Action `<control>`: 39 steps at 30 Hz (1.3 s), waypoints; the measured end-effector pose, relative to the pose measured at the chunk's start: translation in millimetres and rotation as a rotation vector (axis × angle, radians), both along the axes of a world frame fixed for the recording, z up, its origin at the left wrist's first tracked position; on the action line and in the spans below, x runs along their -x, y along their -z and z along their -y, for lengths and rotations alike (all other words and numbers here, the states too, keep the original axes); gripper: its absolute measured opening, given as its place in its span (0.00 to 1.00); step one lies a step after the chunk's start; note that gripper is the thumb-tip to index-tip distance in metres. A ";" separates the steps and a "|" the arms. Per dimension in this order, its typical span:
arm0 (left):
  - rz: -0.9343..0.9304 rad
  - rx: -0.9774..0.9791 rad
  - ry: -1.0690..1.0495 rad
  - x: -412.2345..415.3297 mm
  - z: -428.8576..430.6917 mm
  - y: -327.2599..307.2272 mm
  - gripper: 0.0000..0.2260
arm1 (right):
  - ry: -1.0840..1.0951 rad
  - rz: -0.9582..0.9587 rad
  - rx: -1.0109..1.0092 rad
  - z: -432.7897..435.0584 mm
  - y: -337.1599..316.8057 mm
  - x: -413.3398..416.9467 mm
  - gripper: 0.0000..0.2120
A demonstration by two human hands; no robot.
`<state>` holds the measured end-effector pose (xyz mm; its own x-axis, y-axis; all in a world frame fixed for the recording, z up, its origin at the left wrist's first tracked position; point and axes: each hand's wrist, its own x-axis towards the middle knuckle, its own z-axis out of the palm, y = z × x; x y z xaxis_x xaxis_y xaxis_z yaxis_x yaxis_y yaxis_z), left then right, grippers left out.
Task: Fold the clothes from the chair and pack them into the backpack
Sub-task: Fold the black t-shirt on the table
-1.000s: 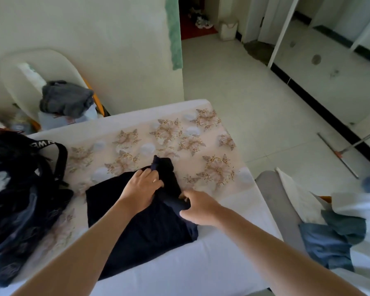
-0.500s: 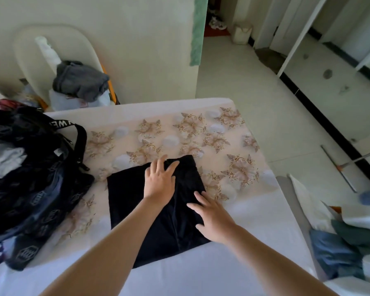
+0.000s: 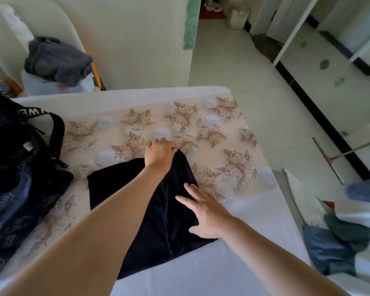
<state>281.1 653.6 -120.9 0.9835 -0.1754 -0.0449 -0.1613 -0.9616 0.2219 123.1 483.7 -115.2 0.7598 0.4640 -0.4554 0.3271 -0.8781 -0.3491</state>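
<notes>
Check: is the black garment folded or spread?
Folded partway: the black cloth garment lies as a compact panel, left hand gripping its far corner.

The scene is taken in by a single wide-angle camera worn on the head, aimed forward and steeply down. The white-sheeted bed [image 3: 244, 223] is viewed from close above, with both forearms entering from the lower edge. The folded black garment [image 3: 169, 210] is framed near the centre. The black patterned backpack [image 3: 15, 189] is cut off by the left edge. The white rounded chair [image 3: 51, 20] is placed at upper left, and the pale tiled floor [image 3: 265, 92] is shown receding at upper right.
</notes>
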 end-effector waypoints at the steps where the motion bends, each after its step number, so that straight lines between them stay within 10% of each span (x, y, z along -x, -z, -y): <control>1: 0.120 -0.032 -0.001 7.4 -1.5 1.2 0.09 | -0.006 0.008 0.012 -0.3 -1.4 -0.9 0.43; 4: 0.483 0.033 0.233 39.1 4.0 1.9 0.13 | 0.003 0.195 -0.011 -4.2 -2.1 -7.0 0.32; 7: 0.317 -0.132 0.519 68.1 -4.3 21.9 0.17 | -0.041 0.329 0.047 -8.1 7.6 -14.6 0.35; 14: 0.042 -0.256 0.231 93.5 -34.7 37.2 0.26 | -0.048 0.138 0.064 -3.8 16.8 -26.6 0.47; 22: -0.052 -0.058 0.025 192.8 -6.5 30.4 0.32 | -0.187 0.414 0.072 -21.3 0.2 -79.8 0.34; 27: -0.233 -0.129 0.090 218.7 -26.5 36.0 0.39 | -0.289 0.206 0.277 -25.7 -0.1 -122.7 0.36; 34: -0.358 -0.075 0.086 233.3 -48.7 10.9 0.37 | -0.258 0.214 0.449 -46.2 -11.2 -135.4 0.31; 39: -0.179 0.060 -0.168 247.6 -84.8 -3.5 0.24 | -0.280 0.562 0.261 -96.2 -35.3 -107.2 0.17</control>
<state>33.5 738.4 -117.4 0.9765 -0.0177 -0.2149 0.0465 -0.9558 0.2903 230.2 579.8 -80.0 0.7811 0.6060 -0.1502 0.6239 -0.7666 0.1517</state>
